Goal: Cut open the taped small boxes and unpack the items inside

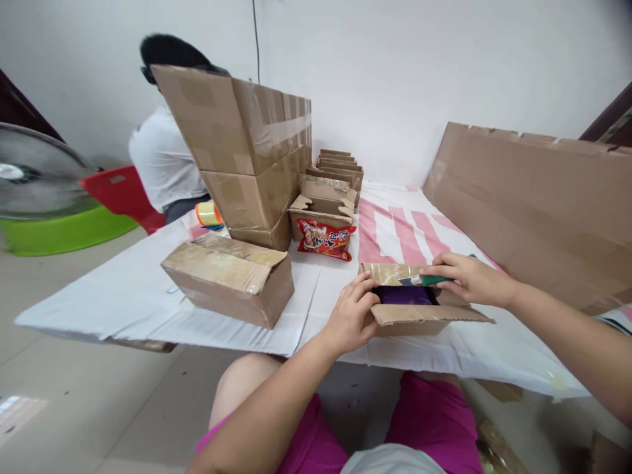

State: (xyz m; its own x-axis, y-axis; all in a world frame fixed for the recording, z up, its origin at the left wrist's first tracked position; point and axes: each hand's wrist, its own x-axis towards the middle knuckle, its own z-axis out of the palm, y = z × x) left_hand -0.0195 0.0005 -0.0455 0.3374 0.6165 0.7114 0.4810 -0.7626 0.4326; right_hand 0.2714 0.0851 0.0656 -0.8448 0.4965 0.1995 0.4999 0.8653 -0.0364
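Note:
In front of me a small cardboard box [412,327] stands on the table with its top flaps parted. Something purple [402,296] shows inside it. My left hand [351,313] grips the box's left end, fingers curled over the edge. A utility knife [434,280] with a green handle is held in my right hand [467,280], above the box's opening, its blade pointing left. Behind the box lies a red printed food packet [326,240]. To the left rests another taped cardboard box [230,276], its top flaps nearly closed.
Stacked taped cartons [257,145] rise at the back left, beside a row of open boxes [323,201]. A large cardboard sheet [538,210] leans at the right. A roll of tape [208,214] lies at left; a person [165,155] sits beyond, near a fan [39,174].

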